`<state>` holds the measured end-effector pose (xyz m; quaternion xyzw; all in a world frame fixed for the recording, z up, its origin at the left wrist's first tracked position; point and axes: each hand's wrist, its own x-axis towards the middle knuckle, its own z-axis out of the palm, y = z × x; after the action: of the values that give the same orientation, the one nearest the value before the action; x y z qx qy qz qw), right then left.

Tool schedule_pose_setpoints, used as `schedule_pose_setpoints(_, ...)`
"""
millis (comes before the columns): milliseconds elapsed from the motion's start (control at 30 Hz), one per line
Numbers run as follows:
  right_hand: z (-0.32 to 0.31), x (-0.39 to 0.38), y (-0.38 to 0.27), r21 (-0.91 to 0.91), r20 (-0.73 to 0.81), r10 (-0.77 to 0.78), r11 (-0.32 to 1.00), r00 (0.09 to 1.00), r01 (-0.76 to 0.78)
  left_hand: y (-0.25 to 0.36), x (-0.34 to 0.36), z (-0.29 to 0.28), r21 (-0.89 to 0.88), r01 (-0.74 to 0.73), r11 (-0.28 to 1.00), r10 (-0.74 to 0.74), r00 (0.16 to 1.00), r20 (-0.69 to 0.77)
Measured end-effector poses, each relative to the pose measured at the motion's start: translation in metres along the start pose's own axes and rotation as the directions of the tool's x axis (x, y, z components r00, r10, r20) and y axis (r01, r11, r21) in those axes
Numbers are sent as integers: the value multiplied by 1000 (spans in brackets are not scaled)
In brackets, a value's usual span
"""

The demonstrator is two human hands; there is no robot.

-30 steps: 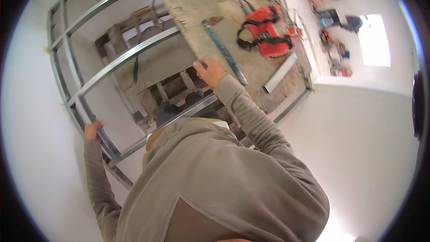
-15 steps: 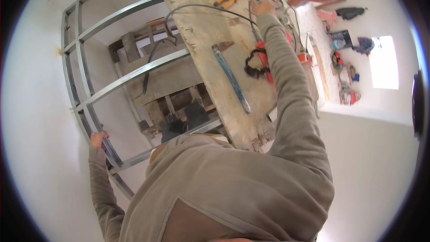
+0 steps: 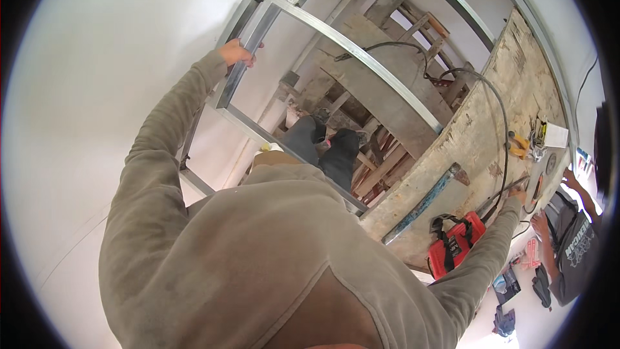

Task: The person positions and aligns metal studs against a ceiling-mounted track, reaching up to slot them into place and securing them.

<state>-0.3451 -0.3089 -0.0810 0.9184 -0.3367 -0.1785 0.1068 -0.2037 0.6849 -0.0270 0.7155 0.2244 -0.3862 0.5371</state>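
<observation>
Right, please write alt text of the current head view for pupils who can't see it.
A person grips a metal frame with the left hand, the right hand stretched out across a worn wooden board. On the board are a blue-handled hammer, a red-and-black machine and yellow-handled pliers; a co-worker is at far right.

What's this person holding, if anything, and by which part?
The left hand grips the metal frame by a side bar; whether the right hand holds anything can't be told.

The board [image 3: 466,136] lies at right, apparently resting on the frame [image 3: 361,55]. On it, the hammer [image 3: 423,202] lies left of the pliers [image 3: 516,145], the cable [image 3: 506,128] between.
</observation>
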Motion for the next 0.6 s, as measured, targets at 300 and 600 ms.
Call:
schedule_pose_setpoints(300, -152, -41, 51, 344, -569, 52, 922, 821, 180, 2, 33, 2, 141, -85, 986, 63, 987, 150)
schedule_pose_setpoints(600, -146, -380, -396, 578, -418, -712, 270, 564, 770, -24, 54, -12, 64, -107, 992, 95, 980, 172)
